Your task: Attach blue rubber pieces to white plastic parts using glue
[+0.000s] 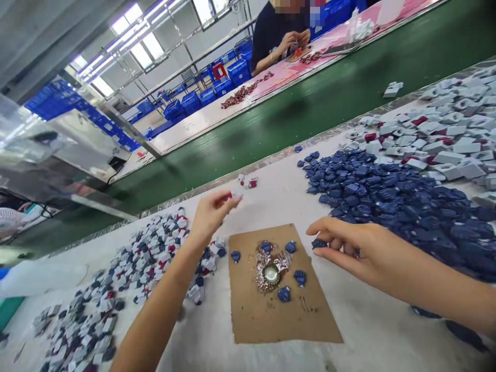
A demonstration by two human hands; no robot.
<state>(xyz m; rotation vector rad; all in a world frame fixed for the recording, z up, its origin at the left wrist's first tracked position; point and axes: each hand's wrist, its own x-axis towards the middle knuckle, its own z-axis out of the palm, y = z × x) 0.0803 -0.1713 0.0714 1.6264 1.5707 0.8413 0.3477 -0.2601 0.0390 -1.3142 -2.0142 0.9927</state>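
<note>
My left hand (211, 214) is raised over the table, left of the cardboard sheet. Its fingertips pinch a small red and white plastic piece (231, 195), partly hidden by the fingers. My right hand (346, 242) is right of the cardboard, with a dark blue moulded plastic piece (320, 244) between thumb and fingers. Several more blue pieces (299, 278) lie apart on the brown cardboard (287, 323). Among them sits a crimped bottle cap (270, 275), surrounded by a shiny, wet-looking smear (263, 258).
A large heap of blue pieces (372, 186) lies right, beyond it light grey blocks (457, 134). Mixed grey, blue and red assemblies (151, 258) cover the left. Two small pieces (248, 181) lie ahead. Past the green conveyor belt (263, 121), another person (271, 39) works at a pink-covered table.
</note>
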